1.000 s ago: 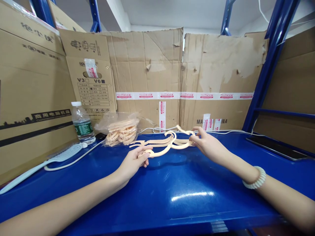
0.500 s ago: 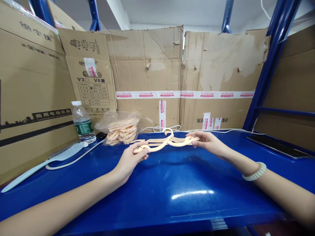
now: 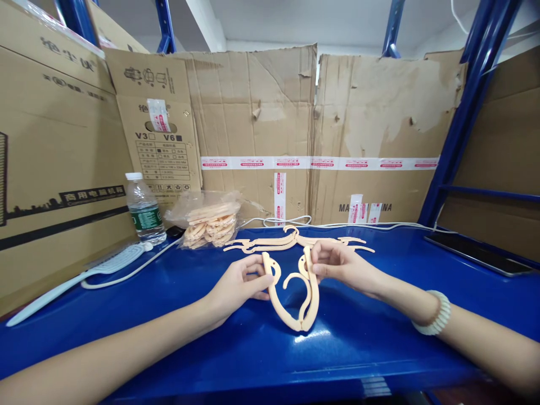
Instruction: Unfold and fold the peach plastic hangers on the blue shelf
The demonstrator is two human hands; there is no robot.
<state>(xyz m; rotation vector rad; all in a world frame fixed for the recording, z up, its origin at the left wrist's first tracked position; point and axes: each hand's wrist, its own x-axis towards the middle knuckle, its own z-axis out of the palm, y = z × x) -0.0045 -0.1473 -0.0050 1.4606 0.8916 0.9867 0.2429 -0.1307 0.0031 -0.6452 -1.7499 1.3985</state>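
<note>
A cream folding clothes hanger [image 3: 282, 308] is held between my two hands, its arms bent up into a V with the hinge at the bottom. My left hand [image 3: 242, 281] is closed around the end of its left arm. At the other arm's end, my right hand [image 3: 337, 265] pinches the plastic. The hanger's hook curls inward between the arms. Behind it, unfolded cream hangers [image 3: 270, 243] lie flat on the blue table, a hook pointing to the back. A clear plastic bag [image 3: 211, 220] with several folded cream pieces sits behind my left hand.
On the left stand a water bottle [image 3: 145, 211] and a pale blue hairbrush [image 3: 107, 261]. A dark phone-like slab [image 3: 476, 253] lies at the right. A white cable [image 3: 379, 226] runs along the back, before cardboard panels [image 3: 253, 124]. Blue shelf posts [image 3: 453, 112] frame the space.
The held hanger has come down toward me and folded from spread arms into a V. Both hands have turned with its arms. The hangers lying behind now show more fully.
</note>
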